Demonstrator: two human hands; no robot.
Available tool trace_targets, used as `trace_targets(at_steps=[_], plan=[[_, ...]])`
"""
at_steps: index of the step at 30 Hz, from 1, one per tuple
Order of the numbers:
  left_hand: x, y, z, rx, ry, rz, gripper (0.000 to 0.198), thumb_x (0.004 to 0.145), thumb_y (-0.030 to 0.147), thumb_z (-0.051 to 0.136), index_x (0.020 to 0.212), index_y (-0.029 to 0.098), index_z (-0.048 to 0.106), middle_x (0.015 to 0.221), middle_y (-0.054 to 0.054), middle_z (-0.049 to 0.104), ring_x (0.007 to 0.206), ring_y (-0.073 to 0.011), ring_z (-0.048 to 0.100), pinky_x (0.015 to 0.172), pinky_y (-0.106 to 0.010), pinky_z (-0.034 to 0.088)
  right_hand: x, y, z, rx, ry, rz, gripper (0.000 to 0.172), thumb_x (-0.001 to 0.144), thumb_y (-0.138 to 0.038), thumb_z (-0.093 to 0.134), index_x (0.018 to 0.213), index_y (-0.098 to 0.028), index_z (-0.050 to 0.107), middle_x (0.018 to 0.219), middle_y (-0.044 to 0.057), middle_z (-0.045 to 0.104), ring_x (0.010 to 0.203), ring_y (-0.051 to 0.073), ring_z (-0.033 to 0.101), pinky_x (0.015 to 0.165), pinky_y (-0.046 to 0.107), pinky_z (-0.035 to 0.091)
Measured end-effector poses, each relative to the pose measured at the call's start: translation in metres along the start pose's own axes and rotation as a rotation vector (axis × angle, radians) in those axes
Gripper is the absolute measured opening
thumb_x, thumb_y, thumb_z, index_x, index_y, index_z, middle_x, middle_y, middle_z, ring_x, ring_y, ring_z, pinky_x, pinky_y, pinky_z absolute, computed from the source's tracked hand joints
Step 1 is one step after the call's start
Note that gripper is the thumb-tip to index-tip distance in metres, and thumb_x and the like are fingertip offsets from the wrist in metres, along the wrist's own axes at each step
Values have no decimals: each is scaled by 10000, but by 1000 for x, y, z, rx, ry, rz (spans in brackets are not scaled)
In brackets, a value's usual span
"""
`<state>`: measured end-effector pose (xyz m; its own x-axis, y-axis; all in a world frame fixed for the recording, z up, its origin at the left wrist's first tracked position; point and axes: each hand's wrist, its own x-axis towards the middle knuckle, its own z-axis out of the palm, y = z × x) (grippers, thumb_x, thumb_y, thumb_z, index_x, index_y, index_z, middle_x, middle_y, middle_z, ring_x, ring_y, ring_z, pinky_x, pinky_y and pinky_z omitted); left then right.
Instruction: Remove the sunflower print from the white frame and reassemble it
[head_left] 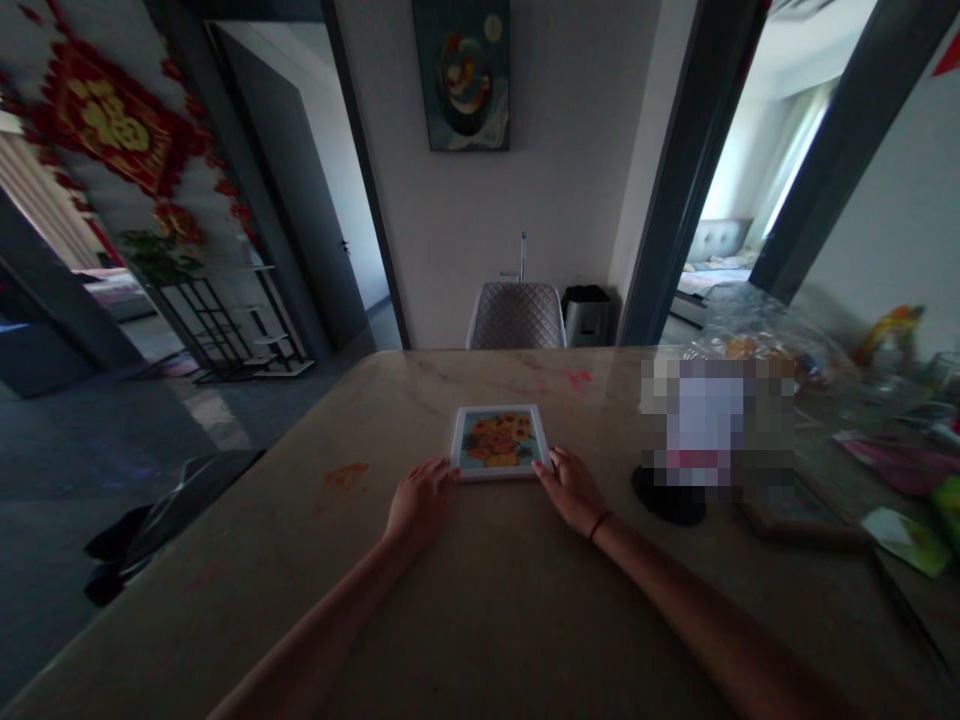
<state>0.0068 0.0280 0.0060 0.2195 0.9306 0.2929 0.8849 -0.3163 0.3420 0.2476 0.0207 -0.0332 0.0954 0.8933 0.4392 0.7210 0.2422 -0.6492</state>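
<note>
A small white-edged picture frame (498, 441) with a sunflower picture lies on the brownish stone-look table (480, 620), in the middle of the head view. My left hand (422, 497) grips its near left corner, with the fingers curled against the side. At the near right corner my right hand (574, 490) holds the frame, its thumb on the white edge. A thin dark band circles the right wrist. The fingertips under and behind the frame's edges are partly hidden.
To the right stand a blurred-out item (705, 415), a black round object (670, 495), clear plastic wrapping (772, 335) and a dark-edged tray-like object (806, 515). A quilted chair (517, 312) is at the far edge. Dark cloth (187, 500) hangs beyond the left edge.
</note>
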Motion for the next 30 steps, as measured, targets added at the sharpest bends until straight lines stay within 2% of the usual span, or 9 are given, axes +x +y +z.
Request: trace_targets(at_steps=[4, 8, 14, 17, 21, 23, 26, 30], plan=[[-2, 4, -4, -153, 13, -128, 370, 860, 374, 333, 963, 213, 649, 1078, -78, 641, 987, -224, 586, 855, -320, 407, 0, -8, -1, 176, 68, 129, 486, 789, -540, 408, 1038, -165, 591, 982, 120, 636, 960, 244, 569, 854, 386, 416], [-2, 8, -4, -242, 15, -281, 443, 867, 429, 275, 914, 188, 644, 849, -84, 678, 827, -231, 618, 714, -300, 420, 1, -15, -3, 393, 94, 246, 572, 747, -547, 468, 1125, -127, 550, 1000, 136, 642, 927, 247, 594, 818, 377, 443], [3, 5, -1, -429, 69, -326, 401, 802, 487, 365, 680, 201, 620, 640, -23, 628, 672, -201, 594, 620, -262, 399, 4, -17, -5, 585, 71, 293, 590, 712, -514, 527, 1148, -117, 532, 1015, 124, 644, 927, 233, 602, 796, 354, 468], [5, 3, 3, -537, 69, -281, 383, 771, 506, 398, 692, 209, 626, 692, -18, 654, 714, -198, 600, 671, -261, 415, 4, -17, -5, 625, 89, 277, 599, 708, -507, 527, 1176, -133, 505, 1062, 119, 627, 947, 228, 600, 799, 343, 477], [8, -1, 9, -676, 118, -272, 431, 726, 544, 442, 832, 178, 644, 852, -46, 679, 838, -215, 601, 762, -282, 425, 3, -17, -4, 686, 64, 235, 620, 733, -475, 517, 1245, -140, 418, 1030, 120, 639, 946, 219, 605, 809, 341, 478], [8, -2, 10, -792, 144, -291, 470, 678, 565, 501, 861, 157, 645, 874, -58, 678, 851, -220, 603, 756, -286, 435, 2, -17, -3, 700, 34, 228, 603, 744, -460, 513, 1248, -145, 406, 988, 113, 654, 936, 218, 611, 812, 346, 476], [8, -1, 10, -961, 159, -324, 511, 612, 573, 579, 892, 149, 637, 885, -60, 677, 830, -207, 609, 711, -274, 454, 2, -16, -2, 668, 24, 195, 512, 760, -440, 497, 1194, -170, 458, 1030, 110, 644, 956, 224, 605, 816, 356, 472], [7, 3, 8, -1095, 194, -340, 508, 555, 534, 655, 889, 153, 617, 891, -59, 670, 804, -183, 612, 692, -262, 465, 2, -14, -1, 657, 31, 146, 431, 773, -386, 487, 1155, -188, 474, 1022, 109, 644, 929, 217, 612, 788, 355, 480]])
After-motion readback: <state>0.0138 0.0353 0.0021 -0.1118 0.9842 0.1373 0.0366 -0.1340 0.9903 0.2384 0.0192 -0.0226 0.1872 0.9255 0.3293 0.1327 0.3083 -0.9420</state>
